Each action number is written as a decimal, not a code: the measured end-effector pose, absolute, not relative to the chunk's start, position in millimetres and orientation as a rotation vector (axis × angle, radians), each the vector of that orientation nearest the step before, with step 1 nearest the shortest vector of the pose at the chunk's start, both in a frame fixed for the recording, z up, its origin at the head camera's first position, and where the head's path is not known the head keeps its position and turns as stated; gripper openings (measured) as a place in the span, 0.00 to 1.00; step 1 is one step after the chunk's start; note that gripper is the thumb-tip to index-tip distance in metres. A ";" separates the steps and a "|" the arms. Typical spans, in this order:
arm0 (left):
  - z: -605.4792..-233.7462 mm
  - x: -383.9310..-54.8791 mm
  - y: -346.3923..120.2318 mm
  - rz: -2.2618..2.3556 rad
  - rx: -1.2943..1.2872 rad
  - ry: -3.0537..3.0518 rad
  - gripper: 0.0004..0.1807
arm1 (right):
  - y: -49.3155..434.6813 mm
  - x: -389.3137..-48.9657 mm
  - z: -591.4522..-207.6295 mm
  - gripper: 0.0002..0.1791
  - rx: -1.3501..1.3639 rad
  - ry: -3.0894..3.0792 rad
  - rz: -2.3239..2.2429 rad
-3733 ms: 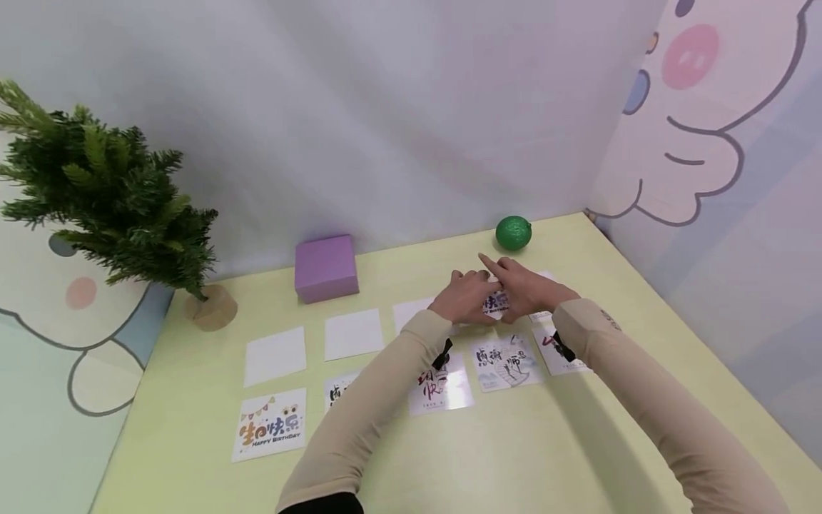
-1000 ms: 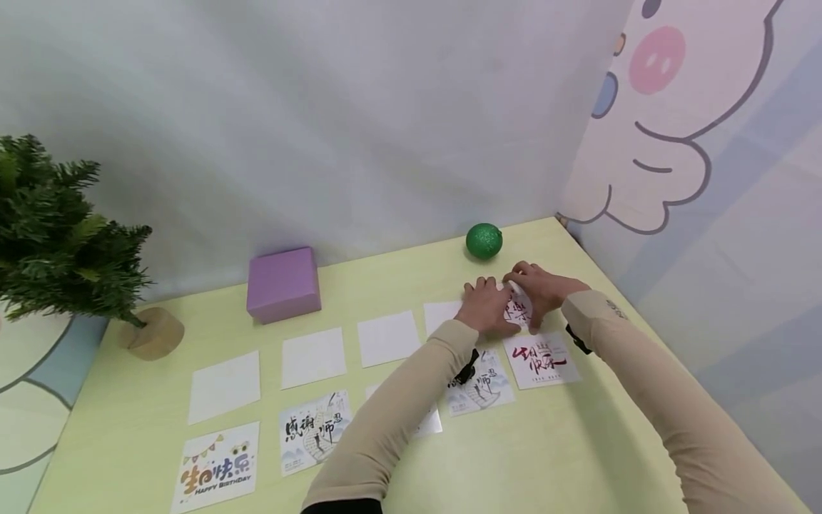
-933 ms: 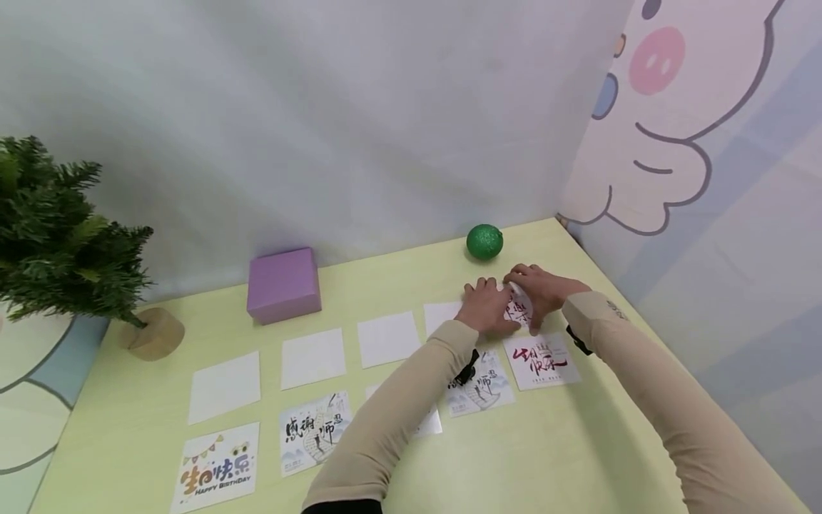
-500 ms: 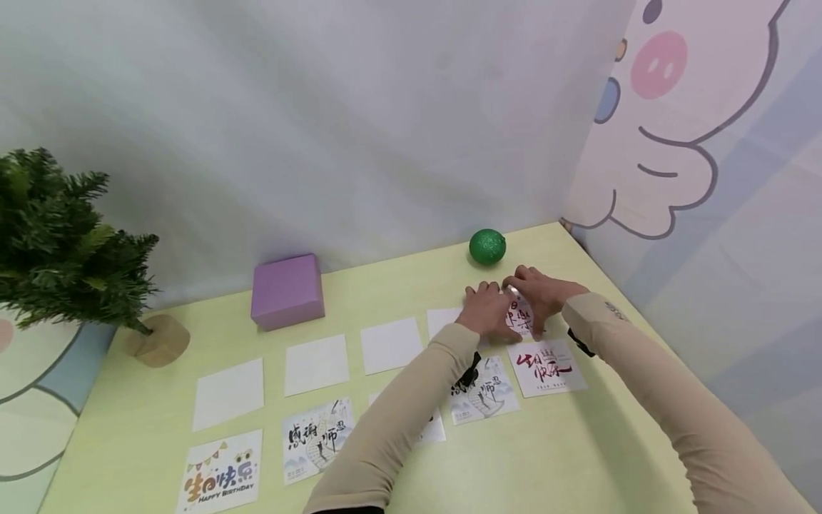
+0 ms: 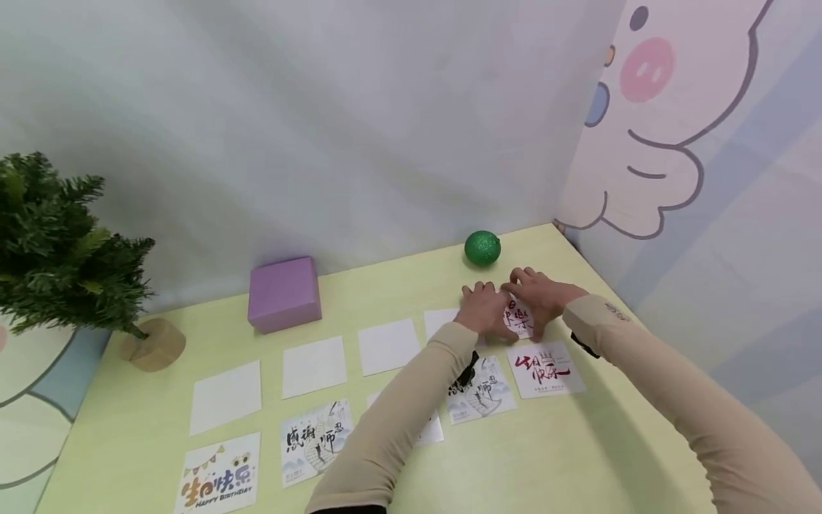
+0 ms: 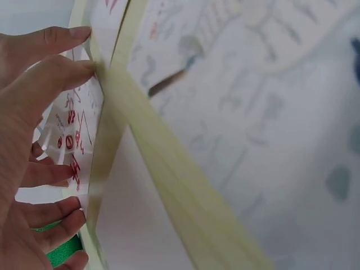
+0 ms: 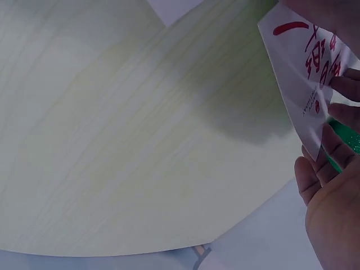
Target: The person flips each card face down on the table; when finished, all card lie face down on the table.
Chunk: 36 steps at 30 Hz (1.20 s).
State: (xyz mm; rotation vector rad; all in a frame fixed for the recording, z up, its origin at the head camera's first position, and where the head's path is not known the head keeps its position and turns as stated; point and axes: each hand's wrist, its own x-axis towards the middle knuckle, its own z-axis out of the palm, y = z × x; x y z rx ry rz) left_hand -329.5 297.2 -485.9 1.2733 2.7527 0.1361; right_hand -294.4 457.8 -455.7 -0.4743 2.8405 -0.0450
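A white greeting card (image 5: 519,323) with red characters, at the right end of the back row, lies between both hands. My left hand (image 5: 484,312) grips its left side, thumb at the near edge and fingertips farther back. From the right, my right hand (image 5: 544,294) holds the same card; in the right wrist view its fingers (image 7: 336,143) curl at the card's corner. The card looks slightly bowed in the left wrist view. A white card face (image 5: 439,321) just left of my left hand is partly covered. In front lies a red-lettered birthday card (image 5: 546,369).
More blank white card faces (image 5: 388,345) continue the back row leftward. The front row has printed cards, including a colourful birthday card (image 5: 218,475) and a thank-you card (image 5: 315,441). Behind stand a purple box (image 5: 284,294), a green ball (image 5: 482,248) and a small tree (image 5: 70,250).
Both hands moved right from the colourful birthday card to the red-lettered one. The earlier card's place now shows a blank white face. During the last second the hands barely moved.
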 end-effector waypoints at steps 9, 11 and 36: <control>-469.1 -334.1 297.0 0.174 1.521 2.695 0.55 | 457.5 -281.3 -430.7 0.78 -0.579 2.955 -0.201; -464.8 -333.1 297.1 0.173 1.552 2.659 0.53 | 455.5 -277.8 -425.6 0.78 -0.588 2.944 -0.252; -465.4 -344.4 261.5 1.146 1.135 2.260 0.43 | 472.2 -266.8 -449.2 0.45 -0.341 2.722 -1.062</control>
